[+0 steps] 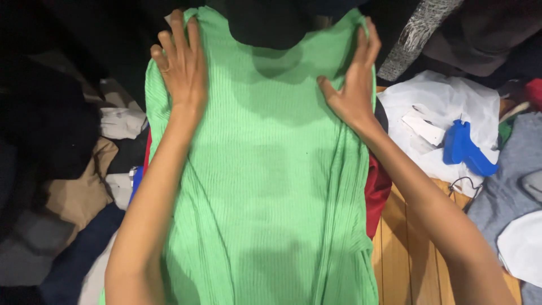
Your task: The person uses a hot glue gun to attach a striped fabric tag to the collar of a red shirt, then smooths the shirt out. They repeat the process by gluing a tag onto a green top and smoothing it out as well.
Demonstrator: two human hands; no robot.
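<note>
Both hands flat on a green ribbed garment, spread lengthwise over a pile of clothes.

The left hand (182, 65) lies palm-down with fingers spread on the upper left edge of the green ribbed garment (265, 186); nothing is pinched. The right hand (354, 85) presses the upper right edge, fingers extended and thumb splayed inward, the fabric slightly gathered under its fingertips. Between the two hands the cloth lies mostly smooth; below them long creases run down its right half, so flattening appears partly done, with no fold yet made. A dark garment (265, 22) overlaps the top edge between the hands. Outboard of the right hand lie a red cloth (377, 192), white plastic sheeting (440, 101) and a blue tagging gun (466, 148); a wooden surface (406, 248) shows beneath the right forearm.
</note>
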